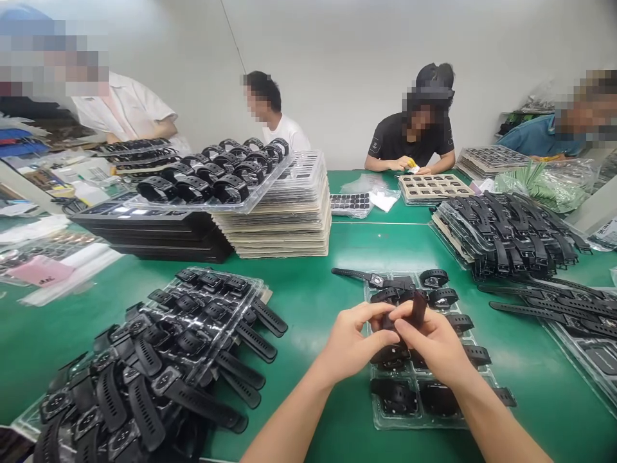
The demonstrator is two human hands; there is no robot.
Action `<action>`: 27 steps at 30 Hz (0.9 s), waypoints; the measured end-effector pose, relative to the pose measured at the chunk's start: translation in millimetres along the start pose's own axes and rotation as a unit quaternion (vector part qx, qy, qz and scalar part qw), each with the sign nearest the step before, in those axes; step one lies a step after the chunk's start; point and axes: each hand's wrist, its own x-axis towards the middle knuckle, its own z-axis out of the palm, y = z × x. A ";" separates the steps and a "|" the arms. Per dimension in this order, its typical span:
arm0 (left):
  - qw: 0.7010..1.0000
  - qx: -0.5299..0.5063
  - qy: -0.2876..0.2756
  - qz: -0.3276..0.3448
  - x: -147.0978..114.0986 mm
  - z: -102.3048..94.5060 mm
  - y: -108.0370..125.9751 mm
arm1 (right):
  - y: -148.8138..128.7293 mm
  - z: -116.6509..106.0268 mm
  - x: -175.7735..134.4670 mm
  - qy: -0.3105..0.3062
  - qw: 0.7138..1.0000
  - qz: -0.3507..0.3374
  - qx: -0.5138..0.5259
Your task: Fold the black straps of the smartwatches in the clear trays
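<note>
Watch (418, 311) in fingers (384, 339), pink packet (42, 272) illegible

left grip (354, 337) + right grip (436, 337) hold black watch (418, 311) | above clear tray (379, 420)

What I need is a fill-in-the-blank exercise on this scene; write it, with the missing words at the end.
1. The left grip and the right grip meet above a clear tray, and a dark watch strap sticks up nearer the ______ one.
2. The tabletop is coloured ______.
3. The pink sheet lies near the ______ edge of the picture.
4. The person second from the right wears a ______ shirt.

Missing words: right; green; left; black.
</note>
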 end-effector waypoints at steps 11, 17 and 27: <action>0.999 -0.016 0.041 -0.031 1.0 2.1 -3.9 | 22.7 5.4 -6.8 0.072 0.994 -0.051 0.068; 0.996 -0.075 0.025 -0.029 0.7 4.8 -6.6 | 17.6 -5.1 -6.6 0.033 0.984 -0.158 -0.072; 0.998 -0.050 0.034 -0.014 -1.5 4.4 -9.4 | 16.6 -2.9 -8.4 0.062 0.986 -0.149 -0.037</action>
